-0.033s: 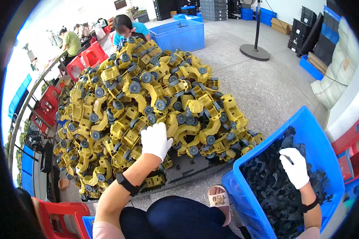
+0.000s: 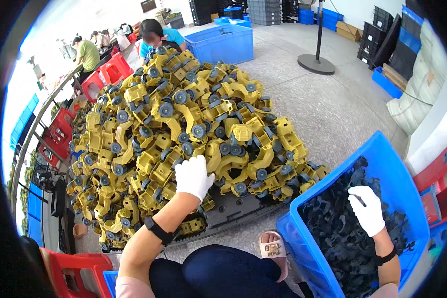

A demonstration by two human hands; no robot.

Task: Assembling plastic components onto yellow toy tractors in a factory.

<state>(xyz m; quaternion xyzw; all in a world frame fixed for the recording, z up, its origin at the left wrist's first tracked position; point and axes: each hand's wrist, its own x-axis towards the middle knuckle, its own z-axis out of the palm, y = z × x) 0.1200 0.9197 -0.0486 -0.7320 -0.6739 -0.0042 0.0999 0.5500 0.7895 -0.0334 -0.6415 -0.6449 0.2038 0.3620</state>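
Observation:
A large heap of yellow toy vehicle bodies with grey wheels [image 2: 184, 124] covers the floor in front of me. My left hand [image 2: 192, 176], in a white glove with a black wristband, lies on the near edge of the heap, its fingers curled over one yellow body. My right hand [image 2: 367, 211], also in a white glove, is inside a blue crate [image 2: 382, 149] at my right. The crate is filled with small black parts [image 2: 333, 233], and this hand pinches a thin black part between its fingers.
A black tray [image 2: 228, 211] shows under the heap's near edge, and my sandalled foot [image 2: 273, 247] is beside the crate. A person in a blue shirt [image 2: 159, 35] sits behind the heap. Red stools [image 2: 104, 74], another blue crate [image 2: 223, 42] and a fan stand [image 2: 316, 62] are farther off.

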